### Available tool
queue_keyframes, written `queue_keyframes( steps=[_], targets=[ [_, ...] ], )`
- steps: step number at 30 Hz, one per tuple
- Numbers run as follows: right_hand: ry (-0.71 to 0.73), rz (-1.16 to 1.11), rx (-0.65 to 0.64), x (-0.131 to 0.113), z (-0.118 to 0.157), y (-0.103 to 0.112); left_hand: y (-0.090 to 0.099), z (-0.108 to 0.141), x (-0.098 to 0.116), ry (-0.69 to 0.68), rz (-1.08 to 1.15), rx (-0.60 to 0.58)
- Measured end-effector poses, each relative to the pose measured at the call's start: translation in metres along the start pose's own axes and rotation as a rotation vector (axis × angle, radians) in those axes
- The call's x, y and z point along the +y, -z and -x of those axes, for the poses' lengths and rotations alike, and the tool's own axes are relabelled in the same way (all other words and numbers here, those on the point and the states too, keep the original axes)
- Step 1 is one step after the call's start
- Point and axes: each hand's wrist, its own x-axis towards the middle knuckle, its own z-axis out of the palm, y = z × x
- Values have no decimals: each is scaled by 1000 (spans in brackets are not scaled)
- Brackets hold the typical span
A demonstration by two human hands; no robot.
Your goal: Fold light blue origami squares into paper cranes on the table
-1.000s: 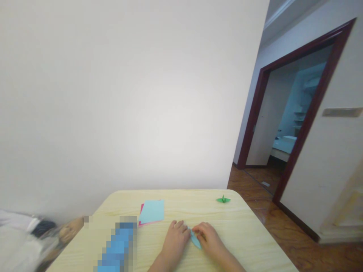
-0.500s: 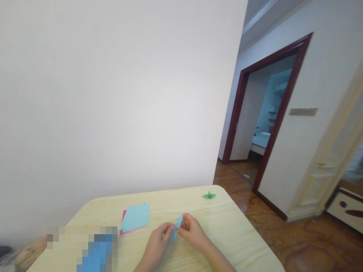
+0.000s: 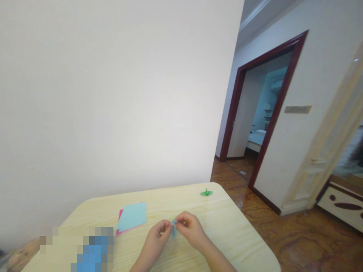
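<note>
Both hands are low at the bottom middle of the frame, close together over the table. The left hand (image 3: 156,238) and the right hand (image 3: 190,228) are each drawn in narrow, fingertips pinched, and between them they hold a small blue folded paper (image 3: 174,228). Its top is gripped where the fingertips nearly meet, and a narrow tail of it hangs down below them. The fold is too small and too hidden by the fingers to make out its shape.

The hands are above a pale wooden table (image 3: 181,198) with a rounded corner at the right. Left of the hands, near the left hand but not touching it, lies a light blue sheet of paper (image 3: 132,216) on top of a pink sheet of paper (image 3: 119,218) — only a thin pink edge shows. Up near the far edge of the table, well apart from the hands, sits a little green paper crane (image 3: 206,193). At the lower left, a blurred patch (image 3: 93,251) covers part of the table, and what lies there cannot be told.

A plain white wall (image 3: 113,94) fills the upper left of the frame. To the right, a dark red door frame (image 3: 233,113) opens onto another room, and a shiny brown wood floor (image 3: 297,241) runs along the lower right — a low cream cabinet (image 3: 343,206) stands at the far edge.
</note>
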Motion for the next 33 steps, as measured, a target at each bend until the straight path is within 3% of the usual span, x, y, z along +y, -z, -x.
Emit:
queue_keyframes(
  steps=[13, 20, 24, 27, 33],
  targets=[
    [273, 199, -106, -38, 5, 18, 2, 3, 10, 50, 70, -25],
    [304, 307, -193, -55, 8, 26, 12, 5, 16, 25, 104, -138],
    [333, 315, -216, -61, 10, 26, 14, 7, 17, 4, 79, -132],
    [291, 265, -154, -61, 12, 23, 15, 8, 16, -7, 54, -103],
    [56, 77, -89, -52, 16, 14, 16, 13, 21, -52, -43, -50]
  ],
)
